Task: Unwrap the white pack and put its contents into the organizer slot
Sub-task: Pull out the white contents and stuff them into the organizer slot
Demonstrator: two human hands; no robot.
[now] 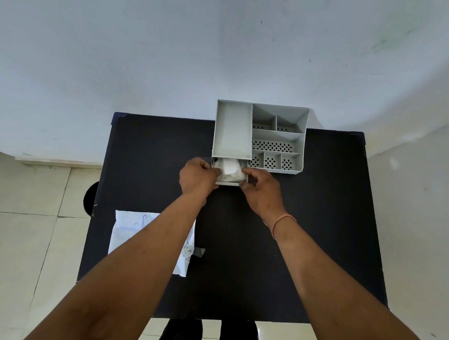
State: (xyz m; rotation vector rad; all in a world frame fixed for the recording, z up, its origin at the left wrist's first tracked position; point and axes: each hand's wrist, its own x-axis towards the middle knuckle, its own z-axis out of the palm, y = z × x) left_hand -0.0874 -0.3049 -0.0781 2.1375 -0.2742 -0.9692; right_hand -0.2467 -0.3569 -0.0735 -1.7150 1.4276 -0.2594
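A grey organizer (233, 128) with several compartments stands at the far edge of the black table (306, 226). Its small front drawer (230, 182) is pulled out below the large left compartment. A white, clear-wrapped bundle (230, 168) lies in that drawer. My left hand (198, 177) grips the bundle's left side at the drawer's left edge. My right hand (262, 191) holds the drawer's right front corner, fingers touching the bundle. The opened white pack wrapper (122, 237) lies flat on the table's near left, partly hidden by my left forearm.
A scrap of grey tape (198, 252) lies by the wrapper's right edge. The table stands against a pale wall, with tiled floor on both sides. A dark round object (89, 198) sits on the floor left of the table. My dark-trousered legs (209, 335) show below the near edge.
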